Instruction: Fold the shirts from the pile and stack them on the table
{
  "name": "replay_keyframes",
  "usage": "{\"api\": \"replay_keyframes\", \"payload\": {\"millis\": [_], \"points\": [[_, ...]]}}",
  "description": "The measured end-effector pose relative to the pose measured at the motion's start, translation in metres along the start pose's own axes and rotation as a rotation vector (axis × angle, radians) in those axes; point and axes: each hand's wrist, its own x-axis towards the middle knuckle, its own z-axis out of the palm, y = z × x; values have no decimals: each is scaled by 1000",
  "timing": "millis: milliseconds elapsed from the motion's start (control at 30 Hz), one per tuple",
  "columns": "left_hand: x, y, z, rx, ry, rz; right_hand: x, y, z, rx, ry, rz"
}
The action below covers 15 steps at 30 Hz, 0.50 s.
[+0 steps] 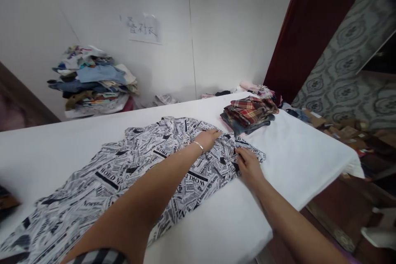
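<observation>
Cotton printed in black-and-white newspaper lettering, a long garment (130, 173), is being spread flat across a white cloth-covered table (293, 152), running from the near left corner to the middle of the surface. Its far right end is being worked by both hands. The left hand (208, 138), a thin bracelet at its wrist, is being pressed palm-down and open on the fabric, holding nothing but pinning the cloth in place. The right hand (247, 165) is being kept just beside it at the garment's right edge, fingertips closed in a light pinch on a fold of the print; how much cloth is caught cannot be told.

For the flattening to be done well, the fabric is best being held still under the flat palm while the pinched edge is being drawn outward and level, so that creases are being pushed off the end rather than trapped beneath.

A stack of folded red plaid garments (249, 113) is being kept near, on the far right of the table, apart from the printed cloth. A mixed heap of clothes (93, 80) is being stored against the far wall, below a handwritten paper sign (142, 29).
</observation>
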Motion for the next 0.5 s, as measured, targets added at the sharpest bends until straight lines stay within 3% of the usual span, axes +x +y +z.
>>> {"api": "replay_keyframes", "payload": {"millis": [133,233,400,500], "points": [[25,7,7,-16,-57,-26,0,5,5,-12,-90,107],[27,0,-10,-48,33,-136,0,3,4,1,-121,165],[5,-24,-75,-189,317,-339,1,-4,-2,80,-154,240],[-32,-45,-118,-719,634,-489,1,-7,-5,72,-176,240]]}}
